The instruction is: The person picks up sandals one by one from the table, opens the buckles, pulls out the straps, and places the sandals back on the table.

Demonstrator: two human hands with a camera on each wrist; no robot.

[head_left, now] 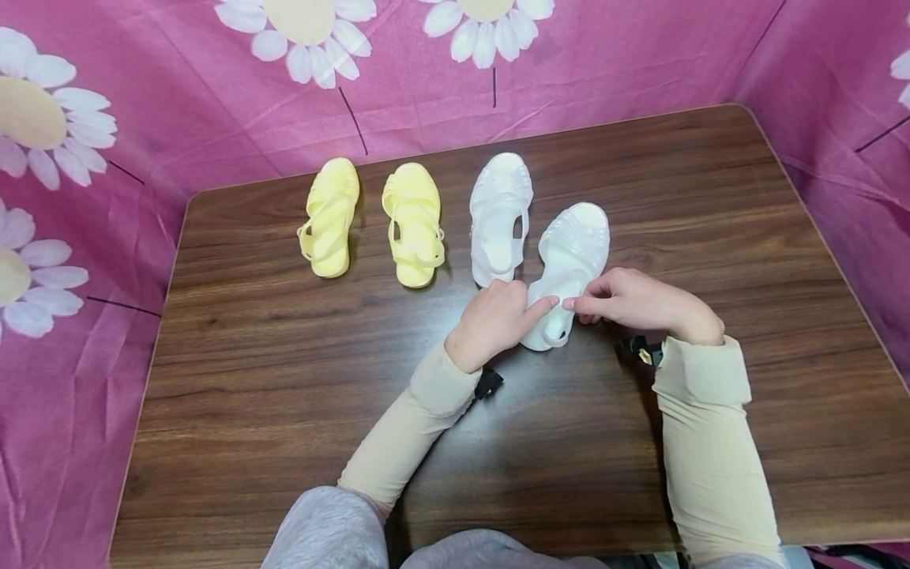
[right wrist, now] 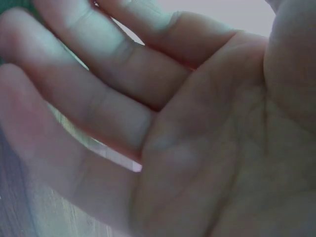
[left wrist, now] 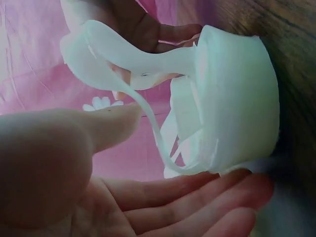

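Note:
A white sandal (head_left: 574, 245) lies toe away from me and angled to the right, with my two hands on either side of its heel. My left hand (head_left: 498, 320) has its fingers along the left side; in the left wrist view they lie fairly straight against the heel (left wrist: 242, 98), the thumb beside the thin strap (left wrist: 155, 126). On the other side, my right hand (head_left: 636, 300) has thumb and fingers near the strap. In the right wrist view its fingers (right wrist: 108, 94) look relaxed; the contact is hidden. The second white sandal (head_left: 502, 190) stands left, beyond my left hand.
Two yellow sandals, one on the left (head_left: 332, 209) and one nearer the middle (head_left: 412, 217), lie toes away on the brown wooden table (head_left: 284, 371). A pink flowered cloth (head_left: 199, 103) hangs behind and beside the table.

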